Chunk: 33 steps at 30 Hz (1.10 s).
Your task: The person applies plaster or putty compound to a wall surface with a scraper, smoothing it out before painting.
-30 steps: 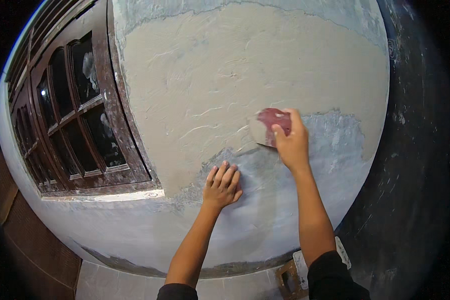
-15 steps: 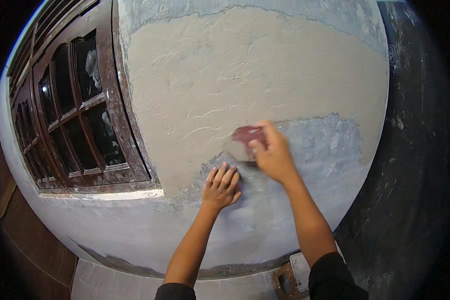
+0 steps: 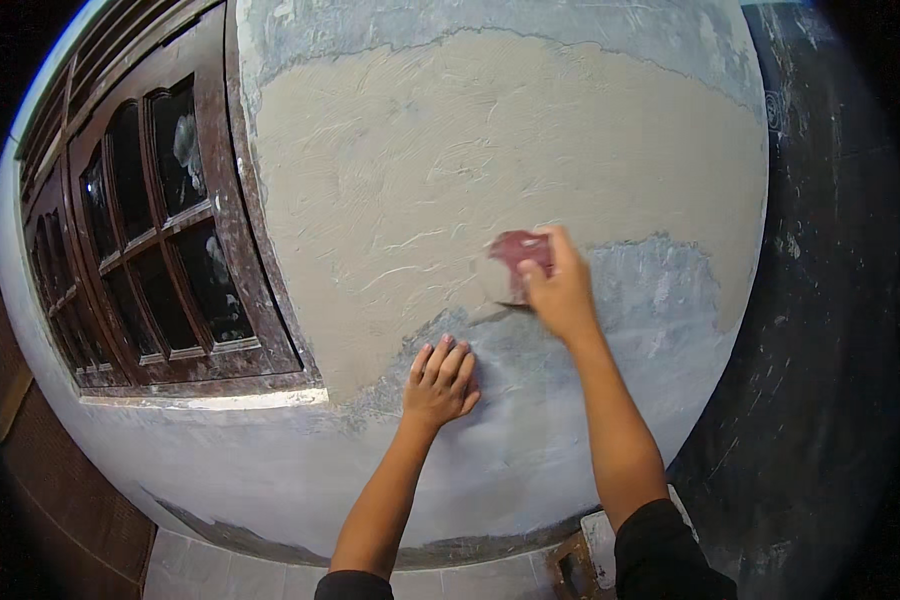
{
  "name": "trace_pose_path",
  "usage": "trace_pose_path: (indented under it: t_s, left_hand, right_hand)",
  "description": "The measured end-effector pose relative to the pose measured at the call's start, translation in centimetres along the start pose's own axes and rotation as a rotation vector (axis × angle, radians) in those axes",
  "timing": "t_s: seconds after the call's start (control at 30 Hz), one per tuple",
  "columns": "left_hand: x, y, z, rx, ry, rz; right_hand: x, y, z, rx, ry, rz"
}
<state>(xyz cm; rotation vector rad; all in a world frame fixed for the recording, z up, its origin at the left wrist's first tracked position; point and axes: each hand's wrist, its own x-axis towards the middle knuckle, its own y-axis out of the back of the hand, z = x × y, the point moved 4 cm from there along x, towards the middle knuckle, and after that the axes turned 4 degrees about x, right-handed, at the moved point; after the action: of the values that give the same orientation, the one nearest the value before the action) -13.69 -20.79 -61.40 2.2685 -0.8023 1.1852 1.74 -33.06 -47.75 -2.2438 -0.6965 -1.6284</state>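
Observation:
My right hand (image 3: pixel 562 290) grips a dark red putty scraper (image 3: pixel 518 248), its blade edge against the wall at the lower border of a beige putty layer (image 3: pixel 510 130). The scraper is slightly blurred. To its lower left, my left hand (image 3: pixel 440 382) rests on the wall, fingers stretched out and nothing in it. Those fingertips lie just below the ragged edge where putty gives way to bluish-grey wall (image 3: pixel 650 300). Ridges and swirls mark the putty surface.
A brown wooden window (image 3: pixel 170 220) with dark panes stands at the left, above a whitish sill (image 3: pixel 210 402). A dark wall (image 3: pixel 820 300) runs along the right. Below are a tiled floor (image 3: pixel 260 580) and a wooden stool-like object (image 3: pixel 573 565), partly hidden by my right arm.
My right hand and the scraper have moved a little up and to the right along the putty's edge. My left hand stays in nearly the same place on the wall.

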Motion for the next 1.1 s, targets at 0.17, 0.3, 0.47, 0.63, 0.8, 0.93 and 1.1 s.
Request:
trace_pose_path:
  t_s: [0.17,0.3,0.47,0.63,0.8,0.93,1.1]
  left_hand:
    - [0.0,0.0,0.0,0.017,-0.003,-0.017]
    - [-0.2,0.3,-0.3,-0.004,0.009,-0.040]
    - [-0.2,-0.2,-0.1,0.022,-0.006,-0.026]
    - [-0.2,0.0,-0.4,0.027,-0.018,-0.043]
    - [0.2,0.1,-0.1,-0.002,-0.017,0.007]
    - [0.0,0.1,-0.1,0.005,-0.014,-0.003]
    - [0.0,0.1,-0.1,-0.035,0.001,-0.005]
  right_hand:
    - [-0.6,1.5,0.8,0.142,-0.125,0.145]
    - [-1.0,-2.6,-0.5,0.078,-0.018,-0.010]
    - [-0.5,1.7,1.5,0.089,-0.133,0.233]
    - [-1.1,-3.3,-1.7,0.147,-0.066,0.014]
    - [-0.6,-0.7,2.2,0.108,-0.176,0.108]
    - [-1.6,0.7,1.3,0.157,-0.147,0.227]
    - [-2.1,-1.9,1.0,0.086,-0.086,0.090]
